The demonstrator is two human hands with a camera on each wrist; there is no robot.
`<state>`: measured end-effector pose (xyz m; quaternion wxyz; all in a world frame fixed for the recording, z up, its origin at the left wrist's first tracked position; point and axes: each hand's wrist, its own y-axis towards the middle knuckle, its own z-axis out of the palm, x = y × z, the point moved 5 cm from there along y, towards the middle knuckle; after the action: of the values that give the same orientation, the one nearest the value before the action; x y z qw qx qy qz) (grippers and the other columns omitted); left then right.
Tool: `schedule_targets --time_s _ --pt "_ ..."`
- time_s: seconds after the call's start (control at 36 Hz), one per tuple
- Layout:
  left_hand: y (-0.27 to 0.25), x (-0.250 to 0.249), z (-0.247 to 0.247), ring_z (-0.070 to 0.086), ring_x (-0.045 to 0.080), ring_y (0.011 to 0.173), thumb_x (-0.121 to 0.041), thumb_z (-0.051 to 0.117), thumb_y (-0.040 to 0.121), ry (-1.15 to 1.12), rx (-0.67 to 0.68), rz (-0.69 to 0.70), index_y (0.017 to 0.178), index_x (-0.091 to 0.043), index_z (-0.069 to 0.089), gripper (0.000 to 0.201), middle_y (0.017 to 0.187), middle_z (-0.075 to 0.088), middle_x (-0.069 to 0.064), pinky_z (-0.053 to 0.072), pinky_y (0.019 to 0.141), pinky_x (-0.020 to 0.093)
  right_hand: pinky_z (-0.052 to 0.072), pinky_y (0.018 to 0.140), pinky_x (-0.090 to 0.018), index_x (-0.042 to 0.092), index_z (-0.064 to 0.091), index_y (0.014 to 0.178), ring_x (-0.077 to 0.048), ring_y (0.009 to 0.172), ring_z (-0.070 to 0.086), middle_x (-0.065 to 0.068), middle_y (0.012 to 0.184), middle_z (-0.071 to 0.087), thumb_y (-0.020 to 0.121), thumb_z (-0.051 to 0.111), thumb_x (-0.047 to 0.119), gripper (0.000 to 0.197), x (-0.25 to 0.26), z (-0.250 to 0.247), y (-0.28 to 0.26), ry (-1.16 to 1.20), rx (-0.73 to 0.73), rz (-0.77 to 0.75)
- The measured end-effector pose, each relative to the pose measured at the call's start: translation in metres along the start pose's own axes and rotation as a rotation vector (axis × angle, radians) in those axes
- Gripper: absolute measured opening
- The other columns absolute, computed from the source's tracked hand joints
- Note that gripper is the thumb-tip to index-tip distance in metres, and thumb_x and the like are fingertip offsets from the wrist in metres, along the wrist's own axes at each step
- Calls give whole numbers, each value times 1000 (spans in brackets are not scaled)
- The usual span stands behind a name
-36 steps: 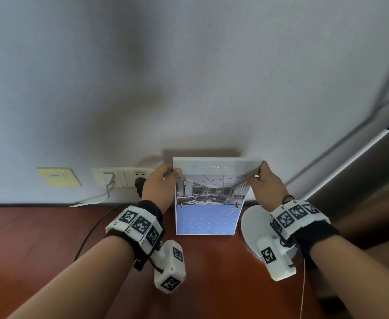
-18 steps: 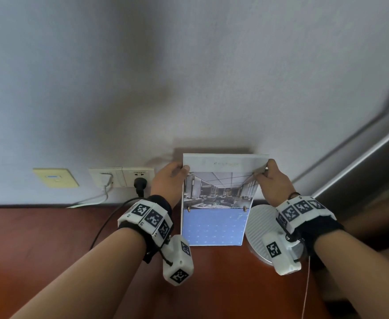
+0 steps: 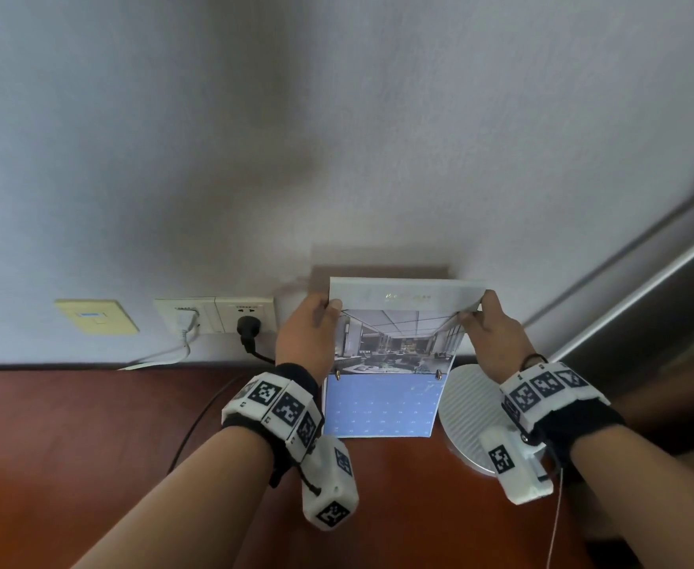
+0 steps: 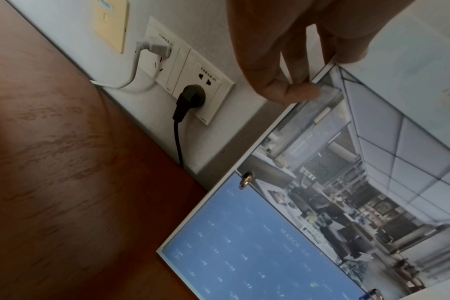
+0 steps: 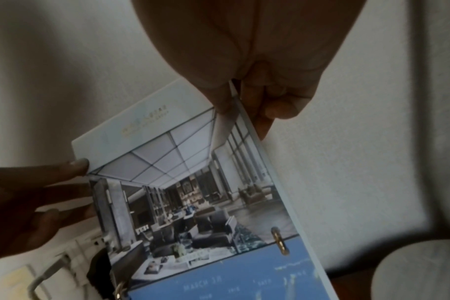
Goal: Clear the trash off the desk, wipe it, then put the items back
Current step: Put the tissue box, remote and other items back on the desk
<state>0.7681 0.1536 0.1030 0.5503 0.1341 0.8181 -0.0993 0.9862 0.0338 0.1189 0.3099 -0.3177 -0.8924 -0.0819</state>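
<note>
We can read "MARCH" on the blue lower page of the calendar [image 4: 283, 253], above rows of date numbers such as 10, 17 and 24. Gold lettering along its pale top strip is too blurred to read.

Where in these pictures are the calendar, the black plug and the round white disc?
calendar [image 3: 382, 408]: head view, on its blue date page.
black plug [image 4: 192, 95]: left wrist view, on the plug body in the socket.
round white disc [image 3: 466, 408]: head view, on its ribbed top.

Both hands carry the calendar [image 3: 394, 355] slightly rightward, its top edge closer to the wall [image 3: 337, 137], its base lower toward the desk [image 3: 90, 425].
</note>
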Motion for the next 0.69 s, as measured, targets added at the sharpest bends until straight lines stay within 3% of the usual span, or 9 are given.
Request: schedule_targets --time_s 0.06,0.14,0.25,0.36,0.42,0.47,0.53,0.61,0.69 --pt "1 -2 0 64 26 88 -34 45 99 4 7 -3 96 -27 54 11 94 60 -11 52 87 45 29 57 -33 12 36 108 -26 72 49 -18 99 64 100 39 23 14 0 1 1 -9 7 -1" --pt "2 -5 -2 63 25 87 -34 44 99 43 27 17 101 -23 58 17 102 63 -6 51 86 42 29 59 -32 14 33 104 -27 74 49 -18 99 64 100 39 23 11 0 1 3 -5 1 14" --pt "-2 -7 -5 59 20 88 -32 43 100 68 34 7 108 -17 59 23 101 60 -7 41 78 28 33 66 -31 9 38 114 -28 81 54 -16 104 65 100 39 23 20 -5 2 3 20 1 33" --pt "-4 -7 -6 52 13 103 -31 45 100 31 105 -75 125 -15 53 31 119 58 0 35 88 24 39 70 -28 19 29 132 -25 106 59 -6 127 60 96 49 22 42 -9 3 -6 127 5 70" --pt "-8 -5 -10 49 14 114 -31 49 98 -37 127 -121 135 -19 44 39 134 52 1 34 94 24 44 83 -27 25 18 142 -23 125 50 -9 141 47 93 55 22 61 -10 2 -15 180 10 74" --pt "-14 -5 -18 47 15 114 -34 52 96 -84 111 -150 140 -24 37 48 141 45 3 33 92 23 40 98 -32 30 11 146 -27 131 44 -13 150 33 91 60 22 74 -11 -3 -24 210 9 63" --pt "-19 -5 -28 45 21 123 -38 52 96 -82 95 -153 145 -26 31 55 146 41 7 33 97 26 36 106 -38 32 9 147 -30 133 41 -12 153 26 90 62 22 79 -11 -10 -32 208 -5 34" --pt "-28 -9 -43 34 23 138 -40 51 96 -41 95 -136 147 -26 29 57 150 36 8 29 106 31 33 109 -45 31 12 147 -30 134 37 -9 153 25 88 65 22 80 -5 -21 -46 198 -22 -4" --pt "-42 -17 -58 39 24 133 -35 52 96 -44 108 -115 145 -25 32 54 148 37 9 30 97 25 35 108 -44 31 14 146 -29 134 37 -8 153 26 88 65 20 78 5 -28 -64 188 -25 -14"
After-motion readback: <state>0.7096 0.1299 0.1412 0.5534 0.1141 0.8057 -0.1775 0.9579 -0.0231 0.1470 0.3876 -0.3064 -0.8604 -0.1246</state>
